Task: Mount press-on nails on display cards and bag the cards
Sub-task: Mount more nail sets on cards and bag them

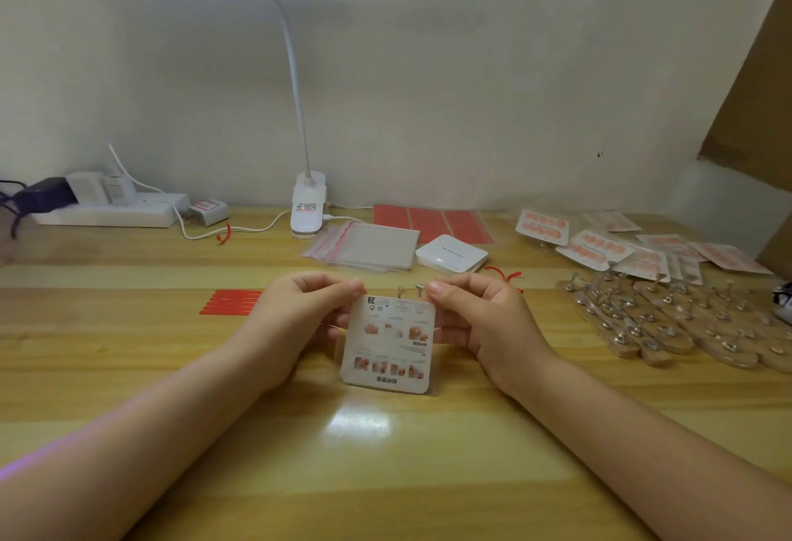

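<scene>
Head view: left hand (300, 317) pinches the upper left corner of the display card (388, 343) — thumb on top, fingers curled behind. Right hand (480, 317) pinches the upper right corner likewise. Card held printed back up (instruction pictures visible), its lower edge near the wooden table (385, 455), centre. Both forearms reach in from the bottom corners. Stack of clear bags (364, 245) lies beyond the card.
</scene>
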`<state>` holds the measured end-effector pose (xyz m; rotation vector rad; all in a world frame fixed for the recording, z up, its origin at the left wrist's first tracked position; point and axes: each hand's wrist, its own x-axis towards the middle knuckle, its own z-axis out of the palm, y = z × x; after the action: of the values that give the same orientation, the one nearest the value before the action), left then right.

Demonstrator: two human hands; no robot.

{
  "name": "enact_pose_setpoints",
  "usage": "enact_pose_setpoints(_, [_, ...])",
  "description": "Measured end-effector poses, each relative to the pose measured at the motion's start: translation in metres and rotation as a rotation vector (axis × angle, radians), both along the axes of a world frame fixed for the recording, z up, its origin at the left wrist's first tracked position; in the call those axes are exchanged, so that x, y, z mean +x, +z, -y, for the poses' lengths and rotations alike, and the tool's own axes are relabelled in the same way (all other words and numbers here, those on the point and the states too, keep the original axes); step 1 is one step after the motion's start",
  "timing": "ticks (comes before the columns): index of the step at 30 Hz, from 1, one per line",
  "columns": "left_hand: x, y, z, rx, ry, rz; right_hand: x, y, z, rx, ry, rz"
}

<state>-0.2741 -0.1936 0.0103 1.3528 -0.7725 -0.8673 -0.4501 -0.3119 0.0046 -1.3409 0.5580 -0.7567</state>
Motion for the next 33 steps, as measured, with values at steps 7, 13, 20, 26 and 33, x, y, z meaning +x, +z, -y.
enact_pose_setpoints(7, [0.000,0.003,0.000,-0.019,-0.005,-0.014,-0.004,0.006,0.001,-0.097,-0.012,-0.055])
enact_pose_setpoints(13, [0.003,0.004,0.001,0.029,-0.038,0.122,-0.006,0.010,-0.001,-0.187,-0.007,-0.092])
enact_pose_setpoints(20, [0.010,0.007,-0.003,0.004,-0.071,0.191,-0.007,0.013,0.002,-0.211,0.047,-0.072])
enact_pose_setpoints(26, [0.017,0.005,-0.004,-0.084,-0.143,0.121,-0.010,0.013,0.007,-0.178,0.132,-0.003])
enact_pose_setpoints(33, [0.020,0.004,-0.007,-0.189,-0.192,0.109,-0.014,0.016,0.008,-0.112,0.224,0.053])
